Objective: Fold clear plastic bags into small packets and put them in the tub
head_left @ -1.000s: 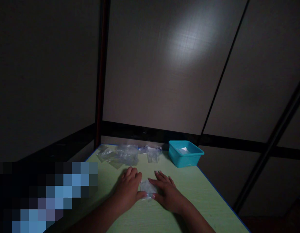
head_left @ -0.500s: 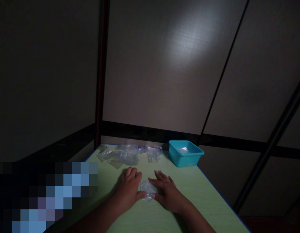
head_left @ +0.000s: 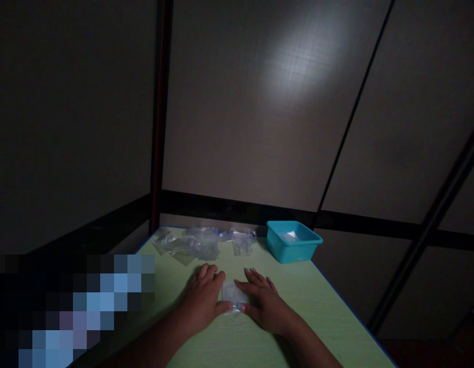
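Note:
A small clear plastic bag (head_left: pixel 233 293) lies flat on the pale green table (head_left: pixel 221 340), between my two hands. My left hand (head_left: pixel 204 296) rests at its left side, thumb on the near edge and the other fingers bent on the tabletop. At the right side, my right hand (head_left: pixel 262 299) has its thumb on the same near edge, close to the left thumb. Its index finger lies over the bag's right part, and the remaining fingers are spread forward on the table.
Several clear plastic bags (head_left: pixel 200 244) lie in a loose pile along the table's far left edge. A turquoise basket (head_left: pixel 292 251) with something whitish inside stands at the far right corner. Dark-framed panels (head_left: pixel 244 128) rise behind the table.
Both thumbs have shifted very slightly along the bag's near edge. Otherwise the hands, bags and basket look the same.

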The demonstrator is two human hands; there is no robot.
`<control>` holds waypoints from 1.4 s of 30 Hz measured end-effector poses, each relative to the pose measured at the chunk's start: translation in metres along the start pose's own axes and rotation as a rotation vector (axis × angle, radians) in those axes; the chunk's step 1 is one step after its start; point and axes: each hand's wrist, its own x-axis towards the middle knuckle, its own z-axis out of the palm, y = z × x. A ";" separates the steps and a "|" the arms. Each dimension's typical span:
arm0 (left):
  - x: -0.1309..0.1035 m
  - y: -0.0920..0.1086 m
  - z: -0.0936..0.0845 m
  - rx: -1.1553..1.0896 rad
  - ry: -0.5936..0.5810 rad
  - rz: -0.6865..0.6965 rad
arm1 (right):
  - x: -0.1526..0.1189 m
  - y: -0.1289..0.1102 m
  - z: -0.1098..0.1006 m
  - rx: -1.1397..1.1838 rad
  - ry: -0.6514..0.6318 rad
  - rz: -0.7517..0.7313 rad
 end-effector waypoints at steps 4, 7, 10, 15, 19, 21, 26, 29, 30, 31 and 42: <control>0.001 -0.001 0.001 -0.018 0.008 0.001 | -0.001 -0.001 -0.001 0.005 -0.008 0.003; 0.002 0.000 0.001 -0.034 0.005 -0.001 | -0.001 -0.001 -0.001 0.005 -0.006 0.005; 0.002 0.000 0.001 -0.045 0.006 0.005 | -0.001 0.001 0.000 -0.002 0.002 0.000; 0.002 0.001 0.001 -0.033 0.003 0.007 | 0.000 0.002 0.001 -0.010 0.008 -0.007; 0.002 0.001 0.001 -0.025 -0.001 0.016 | 0.000 0.001 0.001 -0.006 0.010 -0.010; 0.002 0.001 0.001 -0.024 -0.004 0.013 | 0.000 0.001 0.001 -0.005 0.008 -0.004; 0.002 0.002 0.001 -0.021 -0.015 -0.010 | 0.001 0.001 0.001 -0.008 0.002 0.005; 0.002 0.002 0.000 -0.020 -0.025 -0.027 | 0.000 0.001 0.001 -0.013 0.003 0.002; 0.002 0.002 -0.001 -0.016 -0.027 -0.034 | 0.000 0.001 0.001 -0.014 0.002 0.002; 0.002 0.002 -0.001 -0.010 -0.027 -0.038 | 0.000 0.001 0.001 -0.015 -0.002 0.004; 0.001 0.005 -0.005 0.007 -0.038 -0.061 | -0.002 -0.002 -0.003 -0.018 -0.022 0.016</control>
